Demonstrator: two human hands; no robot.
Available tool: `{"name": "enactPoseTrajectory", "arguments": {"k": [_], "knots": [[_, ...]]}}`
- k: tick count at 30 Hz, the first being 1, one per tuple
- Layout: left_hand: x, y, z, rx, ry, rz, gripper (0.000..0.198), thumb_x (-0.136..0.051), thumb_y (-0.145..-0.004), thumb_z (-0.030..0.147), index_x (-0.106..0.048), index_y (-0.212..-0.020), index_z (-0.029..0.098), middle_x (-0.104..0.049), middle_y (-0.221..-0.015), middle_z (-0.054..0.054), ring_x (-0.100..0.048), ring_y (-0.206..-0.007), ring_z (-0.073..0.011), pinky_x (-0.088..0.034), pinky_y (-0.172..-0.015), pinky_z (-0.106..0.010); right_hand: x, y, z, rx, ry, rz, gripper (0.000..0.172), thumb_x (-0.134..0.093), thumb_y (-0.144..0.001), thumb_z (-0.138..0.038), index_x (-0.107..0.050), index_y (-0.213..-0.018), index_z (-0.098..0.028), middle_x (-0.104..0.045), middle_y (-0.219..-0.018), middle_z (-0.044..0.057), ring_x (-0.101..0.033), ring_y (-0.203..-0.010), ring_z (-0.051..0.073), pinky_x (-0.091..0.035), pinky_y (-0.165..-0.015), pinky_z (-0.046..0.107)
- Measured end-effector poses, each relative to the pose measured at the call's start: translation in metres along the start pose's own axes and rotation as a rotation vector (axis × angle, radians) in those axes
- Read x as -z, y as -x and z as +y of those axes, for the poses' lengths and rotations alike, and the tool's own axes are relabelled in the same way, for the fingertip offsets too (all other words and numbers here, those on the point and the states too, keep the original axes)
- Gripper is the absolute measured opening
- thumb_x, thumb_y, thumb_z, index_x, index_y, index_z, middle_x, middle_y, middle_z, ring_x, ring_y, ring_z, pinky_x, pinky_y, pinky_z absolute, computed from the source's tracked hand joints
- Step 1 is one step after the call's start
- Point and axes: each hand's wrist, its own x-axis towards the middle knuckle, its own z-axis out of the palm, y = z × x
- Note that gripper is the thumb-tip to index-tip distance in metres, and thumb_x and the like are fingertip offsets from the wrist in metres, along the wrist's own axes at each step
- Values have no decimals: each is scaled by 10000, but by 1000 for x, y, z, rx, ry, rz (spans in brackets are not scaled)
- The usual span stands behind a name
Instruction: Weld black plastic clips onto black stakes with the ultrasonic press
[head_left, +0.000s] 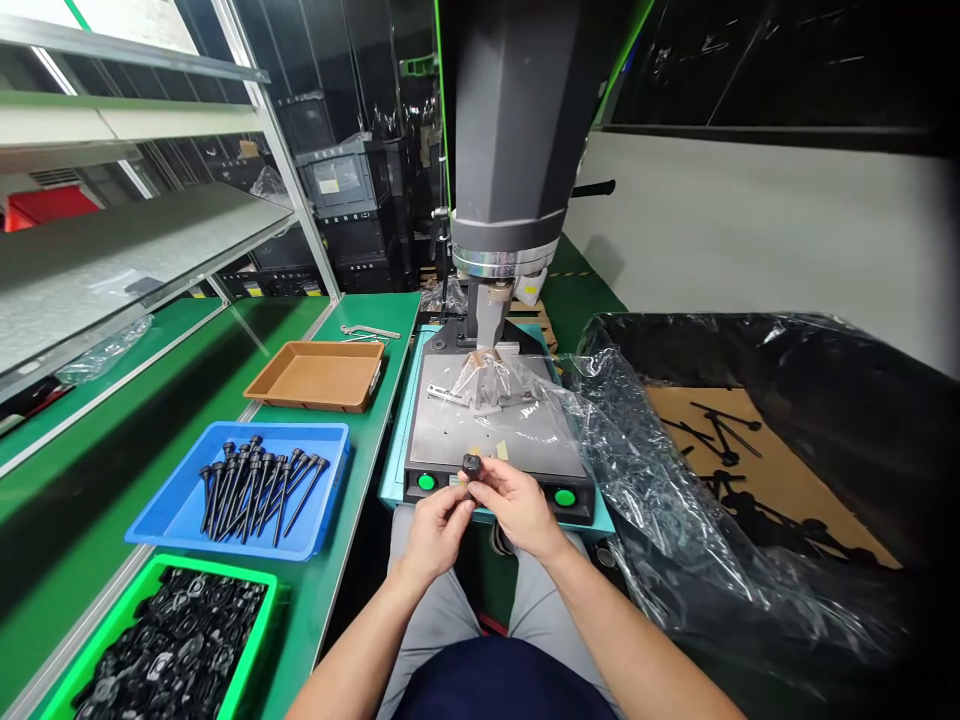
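Observation:
A small black part with a rounded, knob-like head (471, 465) is held upright in front of the machine's base. My right hand (519, 508) grips it between thumb and fingers, just below the head. The fingertips of my left hand (435, 528) close on it from the other side, lower down. Its lower portion is hidden by my fingers. Straight ahead, the metal machine plate (442, 430) carries a fixture (486, 385) partly covered with clear plastic film. Above the fixture hangs the metal tool (491, 318) of a large grey machine head (510, 130).
On the green table at left are a brown tray (315, 350), a blue tray (169, 510) of black headed rods (255, 485), and a green bin (274, 590) of small black parts. At right stands a plastic-lined box (772, 400) with black rods on cardboard. Green buttons (565, 497) flank the base.

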Motion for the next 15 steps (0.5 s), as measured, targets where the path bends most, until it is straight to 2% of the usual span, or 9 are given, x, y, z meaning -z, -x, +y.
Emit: {"name": "enactPoseTrajectory", "arguments": {"k": [4, 10, 15], "knots": [[2, 3, -3, 28, 27, 13, 224, -593, -852, 320, -740, -978, 207, -717, -883, -68, -614, -783, -211, -462, -766, -302, -8, -3, 1, 3, -28, 58, 269, -712, -753, -370, -665, -940, -183, -701, -867, 59, -649, -777, 187, -541, -720, 323], [6, 9, -7, 25, 33, 43, 237, -575, -862, 322, -728, -995, 200, -719, -922, -66, -622, -814, -203, -470, -774, -291, -18, -8, 9, 58, 53, 61, 216, -703, -757, -316, -630, -917, -191, -657, -787, 31, -594, -674, 156, -506, -640, 288], [9, 15, -6, 39, 4, 68, 219, -569, -865, 323, -716, -954, 187, -689, -849, -47, -587, -762, -183, -451, -729, -270, -24, -11, 16, 73, 138, 81, 235, -713, -733, -306, -604, -908, -194, -631, -751, 13, -563, -637, 152, -480, -610, 287]]}}
